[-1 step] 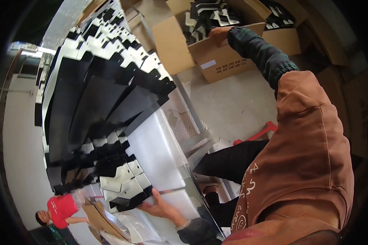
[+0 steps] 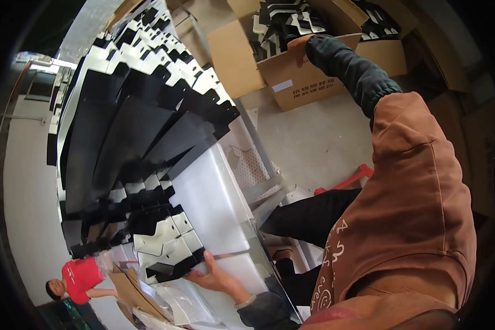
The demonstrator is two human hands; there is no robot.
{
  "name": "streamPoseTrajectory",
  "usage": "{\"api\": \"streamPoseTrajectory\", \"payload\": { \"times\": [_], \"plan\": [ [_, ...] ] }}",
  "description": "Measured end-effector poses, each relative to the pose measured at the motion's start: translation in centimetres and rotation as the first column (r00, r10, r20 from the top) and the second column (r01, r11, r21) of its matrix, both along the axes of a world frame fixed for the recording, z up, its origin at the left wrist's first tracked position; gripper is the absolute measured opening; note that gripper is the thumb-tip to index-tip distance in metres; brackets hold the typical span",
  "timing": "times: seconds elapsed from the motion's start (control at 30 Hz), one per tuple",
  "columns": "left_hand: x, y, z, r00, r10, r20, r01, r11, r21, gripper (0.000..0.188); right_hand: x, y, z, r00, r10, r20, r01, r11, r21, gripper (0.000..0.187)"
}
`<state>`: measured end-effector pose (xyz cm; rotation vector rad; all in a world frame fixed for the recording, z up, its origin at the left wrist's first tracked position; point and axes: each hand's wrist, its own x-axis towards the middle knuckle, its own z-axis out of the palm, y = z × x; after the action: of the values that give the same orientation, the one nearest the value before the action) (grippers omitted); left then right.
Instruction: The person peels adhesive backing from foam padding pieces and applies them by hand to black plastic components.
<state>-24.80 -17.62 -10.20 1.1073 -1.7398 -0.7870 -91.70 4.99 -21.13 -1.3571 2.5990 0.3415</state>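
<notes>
My left hand [image 2: 220, 279] is at the near end of a small stack of black and cream bent plates [image 2: 170, 239]. Its thumb lies along the stack's edge and its fingers curl round the lower side. Beside this stack, a big fanned pile of similar plates [image 2: 137, 121] covers the left of the table. Far up, my right hand [image 2: 299, 49] is closed over the rim of an open cardboard box [image 2: 308, 82]. Its fingertips are partly hidden behind the rim. More black and cream plates [image 2: 286, 19] fill that box.
A translucent white sheet [image 2: 209, 192] covers the table's near part. A second cardboard box [image 2: 382, 55] with plates stands to the right of the first. On the floor lies a red bar [image 2: 349, 179]. A person in a red shirt [image 2: 82, 280] is at the lower left, beside cardboard and plastic wrap.
The view has shifted slightly. More of my right hand's thumb shows down the outside of the box. My left hand stays at the stack.
</notes>
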Motion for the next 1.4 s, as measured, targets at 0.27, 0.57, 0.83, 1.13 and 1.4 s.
{"api": "streamPoseTrajectory", "payload": {
  "times": [0.27, 0.57, 0.83, 1.13, 1.4],
  "plan": [
    [1.8, -1.4, -1.0, 0.998, 0.01, -0.061, -0.007, 0.998, 0.056, 0.087, 6.0, -2.6, 0.3, 0.968, -0.195, 0.16, 0.21, 0.975, -0.078, 0.035],
    [1.8, 0.8, 0.8, 1.0, 0.01, 0.014, -0.009, 0.999, -0.047, 0.089, 14.7, 1.4, -3.5, 0.985, -0.147, 0.093, 0.167, 0.944, -0.286, 0.019],
    [2.1, 0.8, 0.9, 1.0, -0.01, -0.01, 0.01, 1.0, 0.0, 0.092, 18.2, 5.1, -1.4, 0.996, -0.026, 0.086, 0.044, 0.976, -0.212, 0.014],
    [2.8, 0.2, 0.0, 0.996, 0.05, 0.077, -0.043, 0.995, -0.092, 0.079, 29.4, 11.7, -6.8, 0.977, 0.211, 0.023, -0.2, 0.95, -0.239, 0.01],
    [2.4, 0.5, 0.6, 0.999, 0.017, 0.04, -0.018, 1.0, 0.021, 0.087, 39.5, 15.1, -0.8, 0.916, 0.301, 0.265, -0.254, 0.947, -0.197, 0.016]
  ]
}}
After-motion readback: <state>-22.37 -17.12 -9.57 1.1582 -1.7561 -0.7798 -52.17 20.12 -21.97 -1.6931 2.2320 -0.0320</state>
